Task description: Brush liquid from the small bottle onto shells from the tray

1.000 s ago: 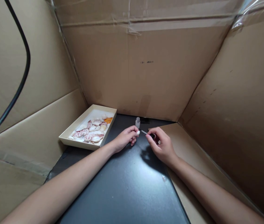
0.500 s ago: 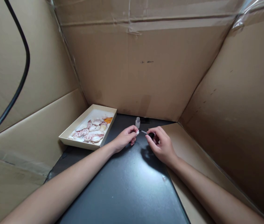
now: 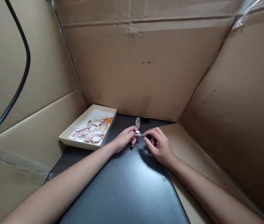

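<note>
Head view: we see small uncapped bottle [image 3: 138, 123] upright on dark table [image 3: 122, 189]. Nearer us than bottle, our left hand [image 3: 127, 138] pinches small white piece [image 3: 137, 132] between thumb and finger. Right of bottle, our right hand [image 3: 159, 145] grasps black cap [image 3: 148, 136] with thin brush [image 3: 142, 134]; tip seems against white piece, too small to be sure. Left of bottle: tray [image 3: 78, 144] holding shells [image 3: 96, 128].

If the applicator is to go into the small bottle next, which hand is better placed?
Probably the right hand: it grips the black cap with the thin applicator. The left hand, though closer to the small bottle, is occupied pinching a small white piece.
</note>
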The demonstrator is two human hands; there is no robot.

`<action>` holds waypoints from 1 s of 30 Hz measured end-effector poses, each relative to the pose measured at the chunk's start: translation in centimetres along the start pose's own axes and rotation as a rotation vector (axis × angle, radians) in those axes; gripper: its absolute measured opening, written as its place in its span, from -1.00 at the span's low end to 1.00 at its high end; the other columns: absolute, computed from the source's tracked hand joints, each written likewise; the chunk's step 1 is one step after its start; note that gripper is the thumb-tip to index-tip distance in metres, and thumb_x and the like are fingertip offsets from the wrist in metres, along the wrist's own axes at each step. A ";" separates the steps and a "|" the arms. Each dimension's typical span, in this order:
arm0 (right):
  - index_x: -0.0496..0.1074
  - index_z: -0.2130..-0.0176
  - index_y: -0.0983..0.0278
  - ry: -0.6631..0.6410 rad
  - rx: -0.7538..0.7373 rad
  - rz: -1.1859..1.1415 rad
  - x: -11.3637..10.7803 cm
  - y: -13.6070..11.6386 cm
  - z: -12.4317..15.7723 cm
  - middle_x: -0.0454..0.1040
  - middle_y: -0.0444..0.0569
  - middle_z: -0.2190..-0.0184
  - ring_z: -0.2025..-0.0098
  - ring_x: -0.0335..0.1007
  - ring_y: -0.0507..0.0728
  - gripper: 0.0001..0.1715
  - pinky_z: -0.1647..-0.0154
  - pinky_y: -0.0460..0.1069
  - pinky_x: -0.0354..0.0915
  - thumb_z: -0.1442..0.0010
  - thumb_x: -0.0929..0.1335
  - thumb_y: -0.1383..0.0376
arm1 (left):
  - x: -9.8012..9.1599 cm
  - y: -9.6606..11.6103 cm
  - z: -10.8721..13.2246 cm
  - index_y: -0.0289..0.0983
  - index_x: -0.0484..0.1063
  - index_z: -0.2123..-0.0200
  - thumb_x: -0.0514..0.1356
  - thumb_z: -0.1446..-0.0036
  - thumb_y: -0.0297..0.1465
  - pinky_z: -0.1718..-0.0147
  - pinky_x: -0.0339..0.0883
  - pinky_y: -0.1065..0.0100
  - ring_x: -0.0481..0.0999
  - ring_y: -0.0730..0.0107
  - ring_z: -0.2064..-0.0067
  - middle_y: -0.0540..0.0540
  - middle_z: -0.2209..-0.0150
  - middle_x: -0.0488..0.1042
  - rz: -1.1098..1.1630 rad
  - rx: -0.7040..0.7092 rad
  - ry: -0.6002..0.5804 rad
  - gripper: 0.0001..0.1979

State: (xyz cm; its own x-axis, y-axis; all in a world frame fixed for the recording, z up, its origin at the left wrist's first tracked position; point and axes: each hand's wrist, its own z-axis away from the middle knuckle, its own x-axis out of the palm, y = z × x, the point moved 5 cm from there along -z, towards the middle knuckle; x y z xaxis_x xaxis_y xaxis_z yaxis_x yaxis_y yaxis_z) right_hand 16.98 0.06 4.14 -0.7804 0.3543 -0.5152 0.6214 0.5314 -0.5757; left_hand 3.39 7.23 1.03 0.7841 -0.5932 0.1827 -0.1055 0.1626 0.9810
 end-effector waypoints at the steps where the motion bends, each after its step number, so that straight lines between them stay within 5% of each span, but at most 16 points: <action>1: 0.42 0.18 0.25 0.017 0.011 0.012 -0.1 0.0 0.0 0.26 -0.10 0.33 0.54 0.17 -0.05 -0.86 0.50 -0.09 0.20 -0.21 0.32 0.34 | 0.0 0.0 0.0 -0.28 0.21 0.36 0.06 0.01 -0.45 0.64 0.19 0.54 0.23 0.65 0.62 0.04 0.44 0.38 0.005 0.000 0.001 -0.91; 21: 0.44 0.15 0.22 0.028 0.003 0.033 0.1 0.2 0.1 0.23 -0.06 0.25 0.51 0.18 -0.04 -0.79 0.41 -0.07 0.26 -0.20 0.31 0.39 | 0.0 0.1 0.1 -0.28 0.21 0.32 0.10 0.04 -0.43 0.65 0.20 0.55 0.26 0.65 0.61 0.01 0.39 0.40 0.058 -0.004 0.007 -0.84; 30: 0.43 0.14 0.23 0.017 -0.010 -0.003 -0.1 -0.2 0.1 0.23 -0.05 0.25 0.49 0.19 -0.04 -0.80 0.40 -0.06 0.27 -0.20 0.31 0.37 | 0.0 0.3 0.2 -0.28 0.27 0.29 0.07 0.02 -0.45 0.63 0.20 0.55 0.24 0.62 0.61 0.09 0.56 0.27 0.020 0.011 0.001 -0.84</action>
State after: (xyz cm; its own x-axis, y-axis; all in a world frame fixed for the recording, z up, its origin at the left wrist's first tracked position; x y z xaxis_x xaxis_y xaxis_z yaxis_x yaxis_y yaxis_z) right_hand 16.94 -0.12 4.28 -0.7834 0.3657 -0.5024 0.6183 0.5399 -0.5712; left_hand 3.22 7.11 1.39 0.7822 -0.5893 0.2023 -0.1282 0.1654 0.9779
